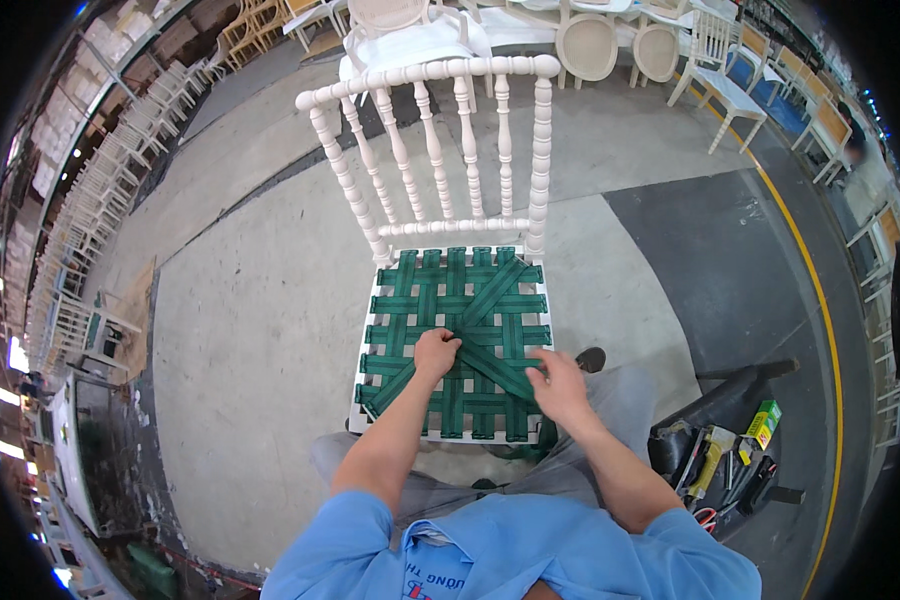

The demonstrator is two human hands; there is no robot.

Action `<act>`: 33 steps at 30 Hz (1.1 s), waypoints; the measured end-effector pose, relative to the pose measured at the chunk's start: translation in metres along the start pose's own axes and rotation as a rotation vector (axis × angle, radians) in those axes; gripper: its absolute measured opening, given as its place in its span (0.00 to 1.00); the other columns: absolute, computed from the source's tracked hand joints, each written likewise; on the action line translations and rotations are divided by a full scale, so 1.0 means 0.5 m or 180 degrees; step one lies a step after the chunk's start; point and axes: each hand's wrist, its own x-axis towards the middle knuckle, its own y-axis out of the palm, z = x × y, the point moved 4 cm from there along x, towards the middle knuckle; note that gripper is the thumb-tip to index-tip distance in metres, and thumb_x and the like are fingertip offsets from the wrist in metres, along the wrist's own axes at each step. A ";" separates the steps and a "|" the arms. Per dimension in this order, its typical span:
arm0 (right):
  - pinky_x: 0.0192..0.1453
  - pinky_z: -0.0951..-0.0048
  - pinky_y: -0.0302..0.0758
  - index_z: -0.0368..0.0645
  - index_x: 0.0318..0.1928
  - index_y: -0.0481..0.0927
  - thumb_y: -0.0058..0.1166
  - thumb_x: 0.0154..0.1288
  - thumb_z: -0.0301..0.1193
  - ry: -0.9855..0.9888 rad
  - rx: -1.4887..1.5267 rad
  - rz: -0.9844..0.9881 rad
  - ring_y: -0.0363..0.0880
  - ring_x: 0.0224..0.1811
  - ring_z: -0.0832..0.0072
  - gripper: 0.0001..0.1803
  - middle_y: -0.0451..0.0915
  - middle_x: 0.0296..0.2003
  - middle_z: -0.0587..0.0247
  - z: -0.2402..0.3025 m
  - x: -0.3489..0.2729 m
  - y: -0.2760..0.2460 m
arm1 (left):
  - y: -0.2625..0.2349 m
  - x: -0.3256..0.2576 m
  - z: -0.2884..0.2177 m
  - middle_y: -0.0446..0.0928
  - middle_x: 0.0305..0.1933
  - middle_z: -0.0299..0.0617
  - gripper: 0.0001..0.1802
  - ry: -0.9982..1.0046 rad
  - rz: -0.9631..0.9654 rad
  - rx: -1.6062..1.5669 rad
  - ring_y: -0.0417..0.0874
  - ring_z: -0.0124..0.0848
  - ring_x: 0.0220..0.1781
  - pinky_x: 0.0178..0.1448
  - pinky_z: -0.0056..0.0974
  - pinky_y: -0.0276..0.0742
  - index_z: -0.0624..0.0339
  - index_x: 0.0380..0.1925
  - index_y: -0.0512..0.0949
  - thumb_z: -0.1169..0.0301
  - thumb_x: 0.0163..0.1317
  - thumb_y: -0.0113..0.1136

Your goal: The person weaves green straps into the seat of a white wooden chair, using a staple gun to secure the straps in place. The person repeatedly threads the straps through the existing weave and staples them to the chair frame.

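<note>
A white chair [544, 160] with turned back spindles stands in front of me. Green webbing [456, 268] is woven in a grid across its seat frame, and one band runs diagonally from the far right corner to the near left. My left hand [436, 354] is closed at the middle of the seat, its fingertips pinching a green webbing strap [495, 368]. From there the strap slants toward the near right side. My right hand [558, 386] is closed on it by the right seat rail, thumb and fingers partly hiding the strap.
At my right, a dark bench [675, 440] carries hand tools, red-handled scissors [706, 518] and a green-and-yellow box [763, 424]. Rows of white chairs [130, 150] line the far left. More chairs [715, 85] stand at the back and right. A yellow line [820, 290] crosses the floor.
</note>
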 end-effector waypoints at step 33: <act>0.36 0.72 0.80 0.38 0.51 0.75 0.51 0.73 0.71 0.3812 0.6363 0.1759 0.80 0.32 0.77 0.42 0.79 0.33 0.68 0.062 0.199 0.389 | -0.005 0.176 -0.027 0.89 0.33 0.48 0.19 -0.1130 0.1679 0.0179 0.91 0.43 0.33 0.36 0.49 0.90 0.63 0.41 0.87 0.59 0.78 0.55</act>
